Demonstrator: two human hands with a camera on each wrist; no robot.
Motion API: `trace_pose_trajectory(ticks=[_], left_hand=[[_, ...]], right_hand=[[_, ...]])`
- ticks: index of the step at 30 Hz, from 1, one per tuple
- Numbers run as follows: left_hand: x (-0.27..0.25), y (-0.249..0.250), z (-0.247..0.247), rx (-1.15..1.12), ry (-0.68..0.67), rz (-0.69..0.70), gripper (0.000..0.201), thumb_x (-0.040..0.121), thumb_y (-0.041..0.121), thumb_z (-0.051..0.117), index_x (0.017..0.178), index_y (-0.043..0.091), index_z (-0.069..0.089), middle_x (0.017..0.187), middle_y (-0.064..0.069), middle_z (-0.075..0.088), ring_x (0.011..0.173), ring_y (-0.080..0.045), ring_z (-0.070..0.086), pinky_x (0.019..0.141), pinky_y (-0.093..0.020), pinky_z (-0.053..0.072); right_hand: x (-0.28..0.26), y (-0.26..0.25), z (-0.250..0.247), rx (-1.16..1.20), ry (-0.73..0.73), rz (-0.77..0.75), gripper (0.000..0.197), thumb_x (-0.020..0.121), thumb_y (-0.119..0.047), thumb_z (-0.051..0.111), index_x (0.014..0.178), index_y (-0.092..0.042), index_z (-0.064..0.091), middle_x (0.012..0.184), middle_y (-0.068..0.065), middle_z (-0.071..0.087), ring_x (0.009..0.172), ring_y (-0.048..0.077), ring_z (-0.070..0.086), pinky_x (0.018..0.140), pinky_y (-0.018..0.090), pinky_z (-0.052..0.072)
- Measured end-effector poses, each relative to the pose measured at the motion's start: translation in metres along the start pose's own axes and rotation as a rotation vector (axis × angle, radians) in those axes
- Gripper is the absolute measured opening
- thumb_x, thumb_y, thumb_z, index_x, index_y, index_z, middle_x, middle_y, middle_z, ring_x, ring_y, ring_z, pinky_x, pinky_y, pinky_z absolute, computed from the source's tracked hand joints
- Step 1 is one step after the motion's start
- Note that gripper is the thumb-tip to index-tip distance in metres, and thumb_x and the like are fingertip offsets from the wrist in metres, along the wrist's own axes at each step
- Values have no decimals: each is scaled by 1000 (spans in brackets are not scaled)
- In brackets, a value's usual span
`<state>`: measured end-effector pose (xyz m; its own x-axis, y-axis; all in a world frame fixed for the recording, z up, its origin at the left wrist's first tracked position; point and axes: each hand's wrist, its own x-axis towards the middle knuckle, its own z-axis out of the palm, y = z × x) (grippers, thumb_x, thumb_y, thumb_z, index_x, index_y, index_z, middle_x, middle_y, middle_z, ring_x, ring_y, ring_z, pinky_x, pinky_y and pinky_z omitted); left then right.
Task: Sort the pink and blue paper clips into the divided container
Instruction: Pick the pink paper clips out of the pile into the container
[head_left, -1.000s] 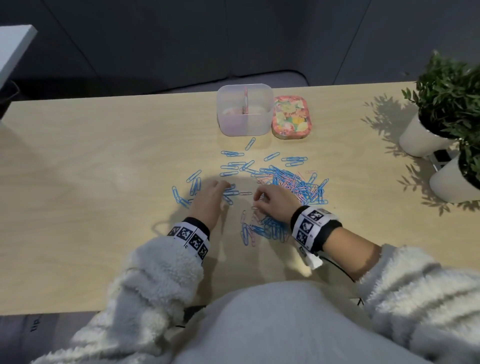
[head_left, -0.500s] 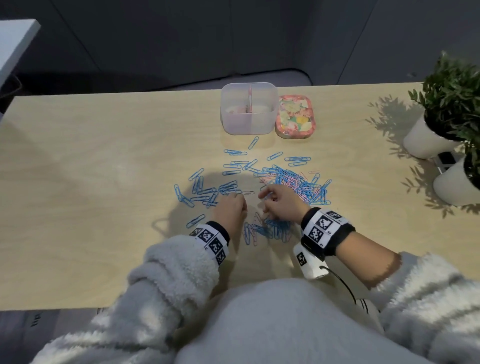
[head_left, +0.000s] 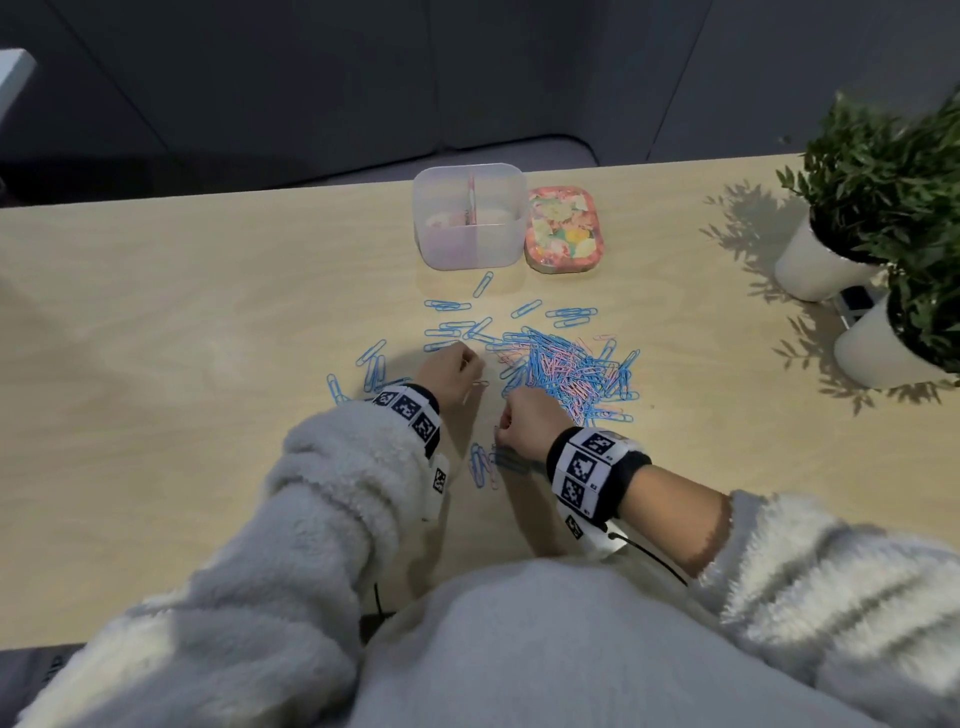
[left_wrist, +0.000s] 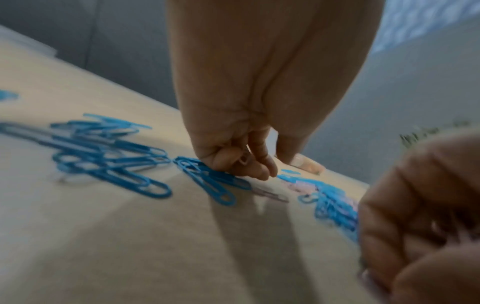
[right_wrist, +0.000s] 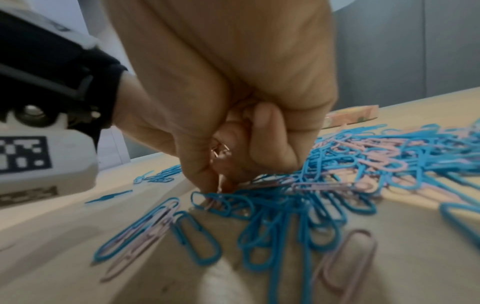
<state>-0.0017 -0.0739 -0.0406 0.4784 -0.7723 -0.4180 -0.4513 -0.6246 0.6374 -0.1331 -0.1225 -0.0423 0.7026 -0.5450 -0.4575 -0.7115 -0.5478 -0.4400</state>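
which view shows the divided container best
Head view: the whole container and its divider show, at the table's far edge beside a floral tin. Neither wrist view shows it.

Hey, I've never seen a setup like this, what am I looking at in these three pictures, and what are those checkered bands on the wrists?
No machine here: a person in a fluffy grey sweater works with two bare hands. The checkered black-and-white wristbands carry small cameras. One picture comes from a camera on the head, looking down at a pale wooden table; the other two look along each hand from the wrist.

On the table lies a heap of blue and pink paper clips, with loose blue ones around it. Behind it stand a clear plastic container with a middle divider, a floral tin beside it, and two potted plants in white pots at the right.

The right hand has its fingers curled round pinkish clips over the heap. The left hand pinches a pale clip; its wrist picture is blurred.
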Motion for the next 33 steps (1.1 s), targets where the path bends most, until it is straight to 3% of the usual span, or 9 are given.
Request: trace_pose_trajectory(ticks=[4, 10, 13, 16, 20, 23, 26, 28, 33], left_hand=[[0, -4, 3, 383, -1, 134, 24, 91, 22, 54, 103, 1, 56, 112, -19, 57, 105, -32, 53, 89, -37, 40], [-6, -3, 3, 367, 16, 155, 22, 92, 17, 51, 102, -2, 56, 109, -21, 59, 104, -33, 53, 86, -36, 37], [-19, -8, -1, 115, 27, 159, 18, 91, 13, 53, 101, -1, 56, 92, -14, 63, 83, -22, 56, 75, -30, 40], [-34, -15, -7, -276, -66, 46, 13, 95, 6, 44, 102, 7, 54, 71, 0, 52, 51, 4, 55, 49, -6, 39], [-45, -29, -8, -685, -136, -240, 22, 96, 10, 40, 80, 16, 55, 64, 0, 43, 40, 0, 44, 37, -10, 29], [-50, -33, -9, -892, -151, -395, 27, 96, 19, 40, 69, 18, 45, 60, 2, 39, 31, -1, 39, 33, -12, 23], [-56, -36, -6, -648, -132, -290, 30, 94, 31, 48, 66, 20, 43, 58, 3, 41, 36, -2, 37, 37, -14, 25], [-63, -35, -3, -359, -129, -117, 30, 88, 26, 60, 62, 20, 46, 61, -1, 47, 44, -5, 42, 47, -20, 34], [-77, -32, 13, 173, -188, 25, 28, 75, 30, 73, 67, 22, 47, 68, 6, 50, 61, -10, 45, 57, -25, 34]], right_hand=[[0, -3, 4, -35, 1, 14, 15, 77, -17, 65, 84, -4, 62, 92, 16, 68, 89, 32, 65, 73, 37, 51], [-1, 3, 2, 38, 24, -71, 4, 77, -12, 60, 74, -9, 61, 87, 14, 68, 85, 31, 62, 69, 33, 46], [-3, 13, -5, 188, 104, -100, 9, 74, -8, 60, 69, -13, 55, 74, 8, 60, 72, 24, 55, 59, 28, 38], [-3, 24, -20, 384, 159, -80, 13, 75, -6, 63, 67, -13, 57, 66, 2, 57, 61, 12, 51, 54, 17, 37], [-8, 36, -32, 874, 102, 71, 21, 85, 2, 54, 74, -16, 50, 52, -3, 60, 34, 3, 48, 35, 16, 35], [-13, 32, -32, 1023, 44, 139, 20, 89, 5, 40, 83, -10, 53, 63, 6, 58, 37, 6, 53, 34, 16, 38], [-21, 25, -25, 771, -9, 53, 16, 88, -4, 50, 75, -9, 57, 59, 3, 52, 35, -1, 46, 36, 14, 34], [-27, 21, -16, 479, -62, -88, 12, 80, -11, 65, 70, -13, 60, 57, -1, 53, 42, -1, 46, 48, 16, 39], [-38, 25, 5, 99, -58, -161, 4, 73, -13, 65, 77, -12, 64, 70, -3, 55, 70, 15, 50, 60, 25, 35]])
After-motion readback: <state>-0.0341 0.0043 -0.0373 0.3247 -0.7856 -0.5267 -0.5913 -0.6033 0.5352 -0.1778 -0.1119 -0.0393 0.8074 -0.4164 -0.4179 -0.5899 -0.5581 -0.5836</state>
